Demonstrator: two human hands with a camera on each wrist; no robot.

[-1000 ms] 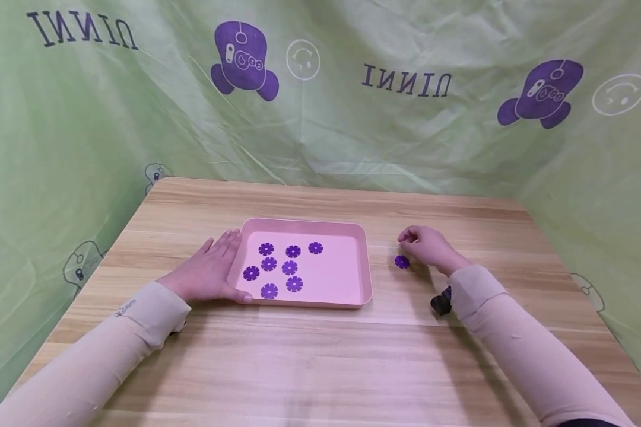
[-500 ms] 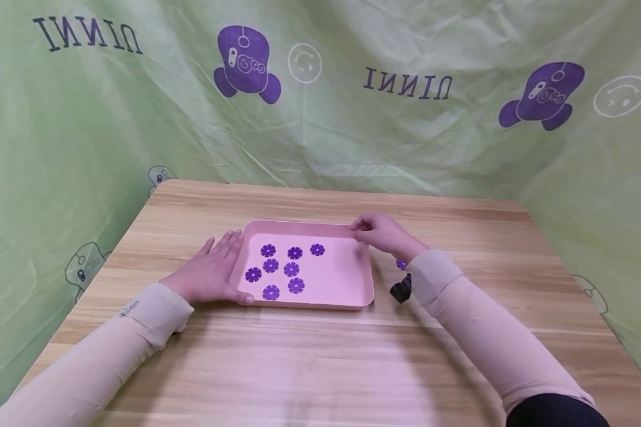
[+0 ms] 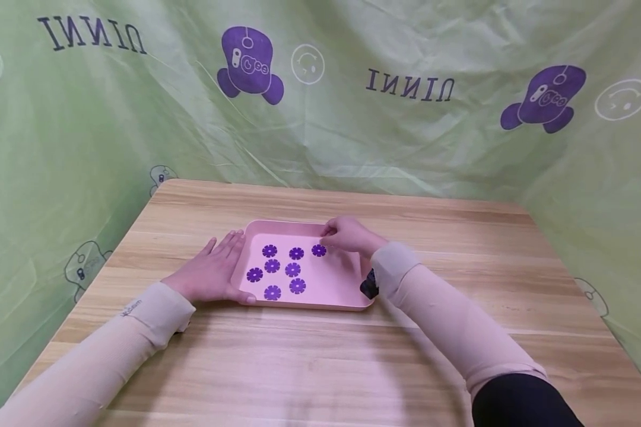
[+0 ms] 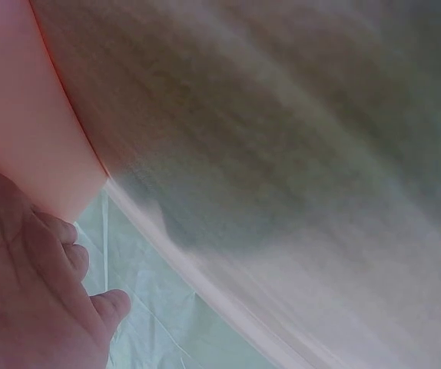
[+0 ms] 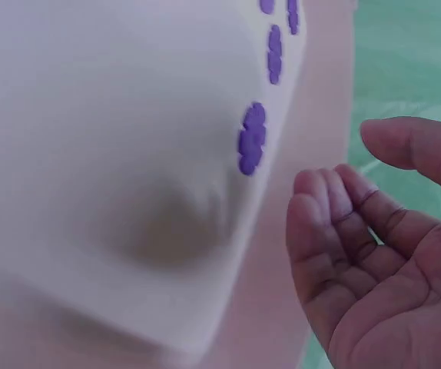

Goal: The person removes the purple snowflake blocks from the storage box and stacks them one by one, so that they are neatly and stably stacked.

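Observation:
A shallow pink tray (image 3: 333,284) holds several purple notched discs (image 3: 297,286), lying flat and apart, mostly in its left half. My left hand (image 3: 208,273) rests against the tray's left side, fingers extended and thumb at the near corner. In the left wrist view that hand (image 4: 36,284) lies beside the tray's pink wall (image 4: 21,84). Over the tray's far right part hovers my right hand (image 3: 347,234), close to the rightmost disc (image 3: 319,250). The right wrist view shows its thumb and loosely bent fingers (image 5: 316,238) apart, with nothing between them.
The tray stands on a wood-grain table (image 3: 299,362). A green printed cloth (image 3: 331,142) hangs behind the table and along both sides. A black wrist camera (image 3: 370,286) sits under the right sleeve, over the tray's right rim.
My right hand has moved left, from beside a loose disc on the table to above the tray. That loose disc is now hidden behind the right sleeve. My left hand stays put.

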